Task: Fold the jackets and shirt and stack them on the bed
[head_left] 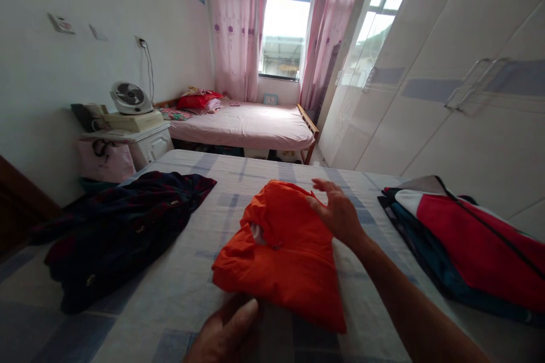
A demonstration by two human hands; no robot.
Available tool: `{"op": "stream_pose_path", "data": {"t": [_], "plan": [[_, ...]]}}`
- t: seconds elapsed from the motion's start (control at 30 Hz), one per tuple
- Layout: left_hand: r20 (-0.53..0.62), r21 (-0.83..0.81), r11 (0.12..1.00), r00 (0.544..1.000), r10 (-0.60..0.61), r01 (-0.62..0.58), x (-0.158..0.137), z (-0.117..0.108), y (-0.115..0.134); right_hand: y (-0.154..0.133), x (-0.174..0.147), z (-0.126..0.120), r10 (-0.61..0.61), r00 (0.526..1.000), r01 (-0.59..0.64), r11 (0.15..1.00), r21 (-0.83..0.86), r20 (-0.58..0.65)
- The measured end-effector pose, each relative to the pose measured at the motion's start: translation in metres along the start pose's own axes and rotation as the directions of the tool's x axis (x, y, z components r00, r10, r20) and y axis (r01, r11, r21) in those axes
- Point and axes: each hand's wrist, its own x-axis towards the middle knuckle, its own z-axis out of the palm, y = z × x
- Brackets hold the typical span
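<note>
Orange garment (293, 266), one, folded, lying on a bed (181, 278) covered in white and blue.
Position: middle of the bed, short of its far edge. Right hand (338, 212): at the garment's far right side, fingers spread apart, clamped on nothing; contact with cloth cannot be told. Left hand (230, 326): at the garment's near edge, thumb uppermost; whether it pinches the cloth cannot be told. Dark plaid garment (140, 221): toward the bed's left edge. Clothes pile (460, 238), red and white uppermost: toward the right edge.
</note>
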Motion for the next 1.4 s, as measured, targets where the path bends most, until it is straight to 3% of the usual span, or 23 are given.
{"op": "stream_pose_path", "data": {"t": [0.07, 0.17, 0.3, 0.37, 0.43, 0.5, 0.57, 0.7, 0.83, 0.9, 0.97, 1.03, 1.1, 1.13, 1.2, 1.3, 1.4], "plan": [[-0.079, -0.077, 0.997, 0.997, 0.015, -0.021, 0.001, 0.015, 0.013, 0.028, 0.008, -0.006, 0.094, 0.988, -0.099, 0.995, 0.028, 0.121], [-0.127, -0.174, 0.981, 0.990, 0.065, -0.086, 0.008, 0.029, 0.026, 0.054, 0.008, -0.003, 0.127, 0.907, -0.214, 0.960, 0.180, 0.400], [-0.251, -0.264, 0.932, 0.951, 0.184, -0.250, 0.041, 0.028, 0.052, 0.051, -0.005, 0.003, 0.168, 0.900, -0.293, 0.917, 0.272, 0.403], [-0.314, -0.158, 0.939, 0.917, 0.245, -0.305, 0.066, 0.020, 0.075, 0.043, -0.013, 0.002, 0.167, 0.884, -0.362, 0.835, 0.415, 0.436], [-0.294, -0.006, 0.939, 0.898, 0.327, -0.344, 0.090, 0.011, 0.101, 0.038, -0.024, 0.002, 0.142, 0.859, -0.429, 0.724, 0.540, 0.492], [-0.247, 0.115, 0.926, 0.893, 0.377, -0.359, 0.108, 0.002, 0.122, 0.037, -0.036, 0.003, 0.193, 0.823, -0.498, 0.698, 0.515, 0.534], [-0.252, 0.200, 0.906, 0.874, 0.415, -0.372, 0.119, -0.004, 0.133, 0.037, -0.046, 0.004, 0.307, 0.814, -0.512, 0.779, 0.361, 0.493], [-0.297, 0.385, 0.807, 0.768, 0.567, -0.447, 0.122, -0.010, 0.125, 0.030, -0.045, 0.004, 0.421, 0.878, -0.447, 0.892, 0.074, 0.226], [-0.254, 0.606, 0.652, 0.666, 0.702, -0.456, 0.118, -0.010, 0.110, 0.014, -0.022, 0.008, 0.349, 0.915, -0.358, 0.934, 0.006, 0.203], [-0.207, 0.702, 0.568, 0.639, 0.740, -0.430, 0.118, -0.010, 0.107, 0.011, -0.014, 0.017, 0.281, 0.933, -0.313, 0.942, 0.120, 0.224], [-0.179, 0.736, 0.528, 0.631, 0.755, -0.423, 0.119, -0.010, 0.106, 0.014, -0.013, 0.028, 0.237, 0.930, -0.338, 0.854, 0.396, 0.282], [-0.151, 0.747, 0.505, 0.629, 0.763, -0.432, 0.121, -0.011, 0.105, 0.022, -0.017, 0.038, 0.219, 0.893, -0.439, 0.623, 0.647, 0.394], [-0.125, 0.758, 0.487, 0.636, 0.762, -0.434, 0.124, -0.013, 0.103, 0.031, -0.023, 0.045, 0.231, 0.838, -0.543, 0.439, 0.716, 0.494], [-0.120, 0.760, 0.490, 0.648, 0.752, -0.428, 0.125, -0.015, 0.102, 0.036, -0.026, 0.046, 0.255, 0.821, -0.570, 0.425, 0.703, 0.511], [-0.129, 0.754, 0.516, 0.680, 0.722, -0.405, 0.127, -0.017, 0.100, 0.042, -0.025, 0.044, 0.321, 0.830, -0.556, 0.542, 0.630, 0.455], [-0.145, 0.736, 0.549, 0.698, 0.701, -0.397, 0.129, -0.020, 0.099, 0.043, -0.012, 0.032, 0.393, 0.888, -0.459, 0.796, 0.396, 0.240], [-0.139, 0.739, 0.538, 0.690, 0.710, -0.405, 0.129, -0.020, 0.100, 0.034, 0.004, 0.024, 0.387, 0.920, -0.390, 0.903, 0.178, 0.055]]}}
